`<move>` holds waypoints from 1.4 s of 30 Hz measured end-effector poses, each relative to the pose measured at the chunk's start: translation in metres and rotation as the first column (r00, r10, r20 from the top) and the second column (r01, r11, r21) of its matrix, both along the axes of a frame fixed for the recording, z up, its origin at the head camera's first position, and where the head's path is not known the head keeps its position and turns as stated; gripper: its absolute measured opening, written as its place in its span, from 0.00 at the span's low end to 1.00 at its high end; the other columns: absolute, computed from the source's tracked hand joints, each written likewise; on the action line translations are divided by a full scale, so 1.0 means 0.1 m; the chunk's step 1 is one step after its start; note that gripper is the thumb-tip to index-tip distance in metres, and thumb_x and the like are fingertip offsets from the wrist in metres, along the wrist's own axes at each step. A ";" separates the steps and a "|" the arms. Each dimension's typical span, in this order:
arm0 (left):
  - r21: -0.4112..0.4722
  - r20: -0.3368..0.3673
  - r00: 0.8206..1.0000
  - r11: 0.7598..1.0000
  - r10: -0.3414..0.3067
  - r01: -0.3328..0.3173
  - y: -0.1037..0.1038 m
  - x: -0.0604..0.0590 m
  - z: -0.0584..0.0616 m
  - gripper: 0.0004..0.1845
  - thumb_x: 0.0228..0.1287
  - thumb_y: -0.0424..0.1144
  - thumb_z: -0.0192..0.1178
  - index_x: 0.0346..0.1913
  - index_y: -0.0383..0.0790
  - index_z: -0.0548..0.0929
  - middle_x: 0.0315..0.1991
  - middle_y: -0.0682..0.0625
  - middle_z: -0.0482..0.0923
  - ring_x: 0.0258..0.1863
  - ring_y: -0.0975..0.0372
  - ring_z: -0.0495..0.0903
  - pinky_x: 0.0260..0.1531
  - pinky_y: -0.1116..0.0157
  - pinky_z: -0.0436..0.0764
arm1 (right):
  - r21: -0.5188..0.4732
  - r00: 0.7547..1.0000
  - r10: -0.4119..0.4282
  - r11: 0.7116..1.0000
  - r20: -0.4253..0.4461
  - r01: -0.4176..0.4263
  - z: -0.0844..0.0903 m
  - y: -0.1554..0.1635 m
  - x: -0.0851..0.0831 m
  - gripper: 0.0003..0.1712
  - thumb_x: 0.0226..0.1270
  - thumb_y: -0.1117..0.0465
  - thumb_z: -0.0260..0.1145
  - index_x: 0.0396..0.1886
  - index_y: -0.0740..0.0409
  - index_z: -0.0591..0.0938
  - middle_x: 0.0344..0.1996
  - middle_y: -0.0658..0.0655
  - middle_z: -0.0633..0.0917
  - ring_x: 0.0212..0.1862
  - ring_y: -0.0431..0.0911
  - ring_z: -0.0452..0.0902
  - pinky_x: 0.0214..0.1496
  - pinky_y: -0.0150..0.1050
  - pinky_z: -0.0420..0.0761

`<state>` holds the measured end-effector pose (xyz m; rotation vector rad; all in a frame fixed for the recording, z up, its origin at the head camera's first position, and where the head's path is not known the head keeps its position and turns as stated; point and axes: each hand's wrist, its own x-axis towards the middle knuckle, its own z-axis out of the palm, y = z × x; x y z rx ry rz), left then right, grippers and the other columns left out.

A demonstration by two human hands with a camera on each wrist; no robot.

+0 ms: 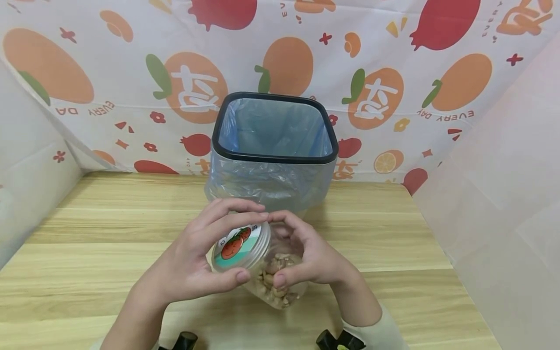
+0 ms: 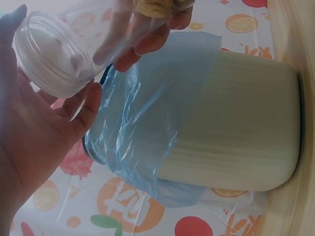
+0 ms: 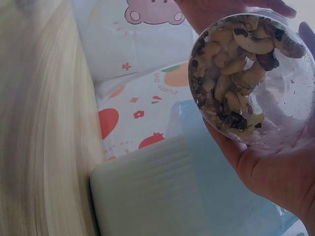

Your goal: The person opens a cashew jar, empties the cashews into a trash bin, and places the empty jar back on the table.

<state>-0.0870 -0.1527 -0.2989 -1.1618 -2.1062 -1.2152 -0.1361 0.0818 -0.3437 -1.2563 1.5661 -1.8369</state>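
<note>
A clear plastic jar [image 1: 288,297] is held tilted above the table, its lid end toward the left. Cashew nuts [image 3: 236,73] with dark bits lie inside, seen through the base in the right wrist view. My left hand [image 1: 197,257] grips round the lid [image 1: 238,245], which bears a green and white label with red tomatoes. The lid sits at the jar's mouth; how tightly, I cannot tell. Around the jar's body curls my right hand [image 1: 317,255], thumb on the near side. The fingertips of both hands come close together at the far side.
Just behind the hands stands a pale bin [image 2: 236,123] with a black rim [image 1: 273,159] and a blue plastic liner [image 1: 275,182]. It rests on the wood-grain table [image 1: 109,233]. Behind it hangs a fruit-print cloth [image 1: 144,29]. Black wrist mounts [image 1: 185,340] show at the bottom.
</note>
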 end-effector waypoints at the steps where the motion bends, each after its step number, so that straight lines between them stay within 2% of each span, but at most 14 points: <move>1: 0.002 0.001 1.000 1.000 -0.002 0.002 0.00 0.00 0.00 0.32 0.55 0.50 0.72 0.62 0.43 0.80 0.60 0.47 0.76 0.61 0.56 0.72 0.58 0.68 0.72 | 0.000 1.000 0.001 1.000 0.001 -0.001 0.00 0.00 0.00 0.49 0.58 0.46 0.77 0.67 0.64 0.61 0.60 0.74 0.77 0.61 0.52 0.78 0.64 0.57 0.76; 9: 0.006 -0.002 1.000 1.000 -0.002 0.002 -0.01 -0.01 -0.01 0.31 0.55 0.50 0.73 0.62 0.43 0.80 0.60 0.47 0.76 0.61 0.56 0.72 0.58 0.69 0.72 | 0.007 0.999 -0.030 1.000 -0.016 0.030 0.02 -0.01 0.01 0.48 0.56 0.48 0.78 0.68 0.62 0.63 0.60 0.71 0.78 0.63 0.54 0.77 0.65 0.56 0.75; 13: 0.000 -0.010 1.000 1.000 0.024 -0.024 -0.02 -0.01 -0.01 0.31 0.55 0.50 0.73 0.61 0.42 0.80 0.60 0.47 0.76 0.61 0.56 0.72 0.59 0.69 0.71 | 0.025 0.993 -0.097 0.995 -0.064 0.099 0.04 -0.01 0.04 0.47 0.55 0.49 0.79 0.68 0.58 0.64 0.62 0.65 0.78 0.64 0.55 0.76 0.64 0.55 0.76; 20: -0.016 0.021 0.995 0.996 0.093 -0.093 -0.02 -0.01 -0.01 0.31 0.55 0.50 0.74 0.62 0.44 0.80 0.61 0.49 0.75 0.60 0.57 0.72 0.53 0.71 0.74 | 0.057 0.968 -0.216 0.973 -0.125 0.225 0.06 -0.04 0.08 0.48 0.52 0.42 0.79 0.67 0.52 0.67 0.61 0.58 0.80 0.63 0.53 0.77 0.66 0.49 0.75; 28: -0.019 0.042 0.993 0.993 0.114 -0.114 -0.02 0.00 0.00 0.32 0.52 0.47 0.76 0.62 0.45 0.81 0.61 0.51 0.75 0.60 0.58 0.72 0.52 0.71 0.75 | 0.062 0.963 -0.237 0.967 -0.131 0.246 0.06 -0.05 0.09 0.48 0.51 0.40 0.79 0.67 0.51 0.67 0.60 0.57 0.80 0.62 0.52 0.78 0.65 0.48 0.76; 33: -0.022 0.032 0.994 0.994 0.106 -0.105 -0.03 -0.01 0.00 0.33 0.51 0.48 0.76 0.62 0.44 0.80 0.61 0.51 0.76 0.60 0.58 0.72 0.53 0.71 0.74 | 0.070 0.972 -0.207 0.974 -0.109 0.215 0.06 -0.04 0.08 0.48 0.52 0.43 0.79 0.68 0.52 0.67 0.61 0.58 0.80 0.62 0.53 0.78 0.64 0.49 0.78; 38: -0.015 -0.009 0.999 0.999 0.038 -0.038 -0.03 -0.01 0.00 0.33 0.55 0.54 0.72 0.62 0.44 0.80 0.61 0.48 0.76 0.61 0.56 0.71 0.57 0.67 0.72 | 0.066 0.996 -0.091 0.994 -0.020 0.092 0.03 -0.01 0.04 0.47 0.55 0.49 0.79 0.67 0.58 0.64 0.60 0.66 0.79 0.62 0.52 0.78 0.63 0.52 0.77; 42: -0.015 -0.028 1.000 1.000 -0.013 0.013 -0.02 0.00 -0.01 0.32 0.58 0.57 0.69 0.63 0.44 0.79 0.61 0.46 0.75 0.62 0.55 0.71 0.57 0.65 0.72 | 0.036 1.000 0.004 0.999 0.026 -0.005 0.00 0.00 0.00 0.48 0.57 0.48 0.77 0.67 0.62 0.61 0.59 0.72 0.78 0.61 0.51 0.78 0.64 0.55 0.76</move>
